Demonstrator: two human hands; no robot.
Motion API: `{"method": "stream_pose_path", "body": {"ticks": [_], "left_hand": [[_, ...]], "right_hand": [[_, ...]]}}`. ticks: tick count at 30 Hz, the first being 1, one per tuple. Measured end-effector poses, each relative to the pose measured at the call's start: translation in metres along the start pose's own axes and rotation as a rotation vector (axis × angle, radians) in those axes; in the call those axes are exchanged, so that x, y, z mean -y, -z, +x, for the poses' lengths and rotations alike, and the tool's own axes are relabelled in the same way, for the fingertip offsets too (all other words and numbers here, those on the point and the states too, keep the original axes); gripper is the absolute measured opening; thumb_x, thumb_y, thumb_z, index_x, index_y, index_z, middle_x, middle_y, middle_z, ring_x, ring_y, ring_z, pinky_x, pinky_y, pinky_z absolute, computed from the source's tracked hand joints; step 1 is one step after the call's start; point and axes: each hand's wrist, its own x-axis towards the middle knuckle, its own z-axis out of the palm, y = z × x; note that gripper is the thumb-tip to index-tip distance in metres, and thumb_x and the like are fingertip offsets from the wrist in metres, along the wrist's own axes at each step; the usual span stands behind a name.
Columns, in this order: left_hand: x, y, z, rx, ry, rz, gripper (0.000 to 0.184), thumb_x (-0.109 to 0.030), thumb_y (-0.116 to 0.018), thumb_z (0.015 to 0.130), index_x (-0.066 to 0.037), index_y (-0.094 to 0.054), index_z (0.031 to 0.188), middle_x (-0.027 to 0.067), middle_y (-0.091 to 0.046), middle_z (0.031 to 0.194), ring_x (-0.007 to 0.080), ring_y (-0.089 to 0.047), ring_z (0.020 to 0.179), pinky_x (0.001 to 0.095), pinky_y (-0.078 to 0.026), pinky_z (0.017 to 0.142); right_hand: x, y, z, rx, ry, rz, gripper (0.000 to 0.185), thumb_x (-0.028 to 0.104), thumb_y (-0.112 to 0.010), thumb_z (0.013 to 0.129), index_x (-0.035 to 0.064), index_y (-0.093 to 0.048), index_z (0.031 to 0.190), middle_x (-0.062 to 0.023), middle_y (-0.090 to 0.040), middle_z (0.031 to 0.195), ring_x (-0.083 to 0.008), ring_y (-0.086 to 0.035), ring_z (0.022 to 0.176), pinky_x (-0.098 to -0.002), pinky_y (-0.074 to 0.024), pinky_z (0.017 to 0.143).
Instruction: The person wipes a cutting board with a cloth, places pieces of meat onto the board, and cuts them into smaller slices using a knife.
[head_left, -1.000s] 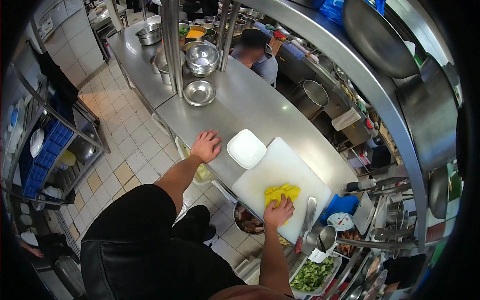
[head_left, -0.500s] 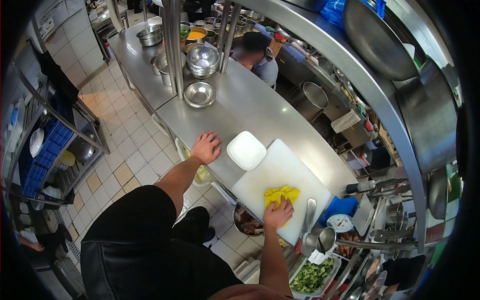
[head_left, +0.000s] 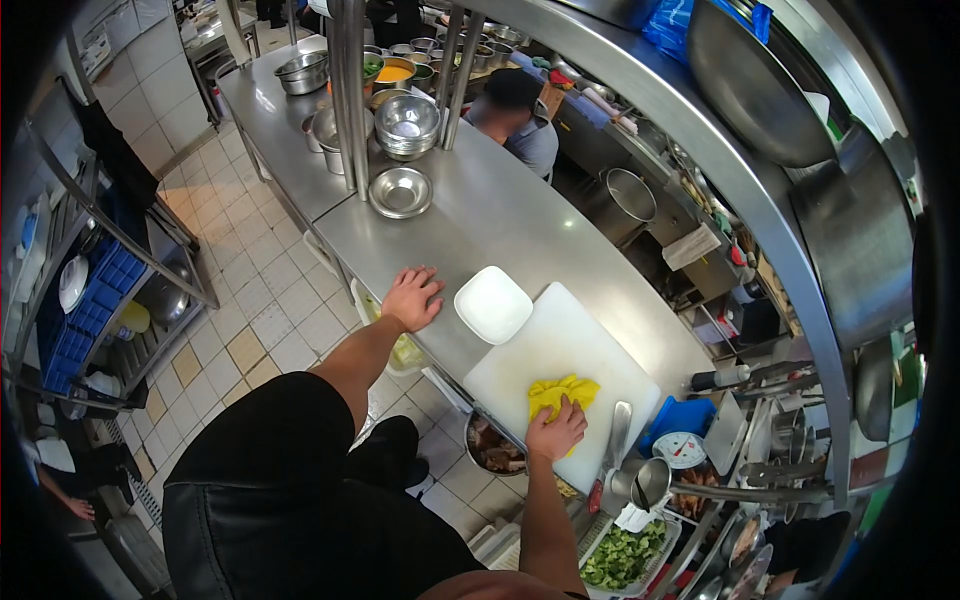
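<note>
One white cutting board (head_left: pixel 538 352), one yellow cloth (head_left: pixel 560 392) on the board, one metal utensil (head_left: pixel 619 428) by its right edge, one white dish (head_left: pixel 493 305) at its upper-left edge, one dial scale (head_left: pixel 681 450) to its right

1 head-worn camera looks forward and steeply down over both hands (head_left: pixel 556 428) and the counter (head_left: pixel 470 215).

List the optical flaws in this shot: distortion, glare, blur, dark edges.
Head view: wide-lens distortion bows the overhead shelf; black vignetting fills the corners; soft glare and one small bright spot on the steel counter; the co-worker's face is blurred out, while the yellow cloth looks reasonably sharp.
</note>
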Motion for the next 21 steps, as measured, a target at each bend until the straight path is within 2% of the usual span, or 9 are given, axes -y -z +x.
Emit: {"method": "stream_pose_path", "body": {"ticks": [21], "left_hand": [[0.0002,-0.0006,0.0001,-0.005,-0.004,0.001,0.043,-0.039,-0.061,0.096,-0.02,-0.068,0.134,0.0083,-0.053,0.153,0.0316,-0.042,0.147,0.0505,-0.028,0.125]], "right_hand": [[0.0004,0.0006,0.0004,0.001,-0.008,0.009,0.044,0.032,-0.059,0.092,0.0123,-0.067,0.131,-0.0174,-0.06,0.138,-0.0399,-0.051,0.127,-0.0546,-0.0397,0.106]]}}
